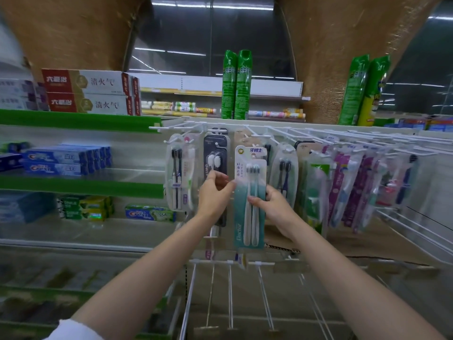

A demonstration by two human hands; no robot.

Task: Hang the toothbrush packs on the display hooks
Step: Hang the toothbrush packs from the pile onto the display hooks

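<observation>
Head view, centre of frame: right hand [274, 207], fingers curled round the right edge of a teal toothbrush pack [250, 192], thumb laid across its front at mid-height. Left hand [214, 192], fingertips pinching the pack's left edge a little higher up. Pack held upright between both hands, its white header card near the ends of the top-row display hooks [282, 133], hang-hole just beside a hook tip; whether the hole is already threaded cannot be told. Immediately left: a black toothbrush pack [215, 153] hanging, partly behind the left hand; further left, a clear twin-brush pack [179, 173]. Right of centre to right edge: a crowded row of hung packs [355, 182], overlapping. Lower centre: bare lower hooks [230, 290] projecting toward the viewer. Left third: green-edged shelves [81, 186] with toothpaste boxes [66, 160]. Risks, as judged: hole missing the hook tip, the grips being low on the pack so the header can flex; pack slipping if either hand lets go before the hook bears it, dropping onto the lower hooks; the left hand's knuckles nudging the black pack off its hook; the pack snagging the close neighbour at right.
</observation>
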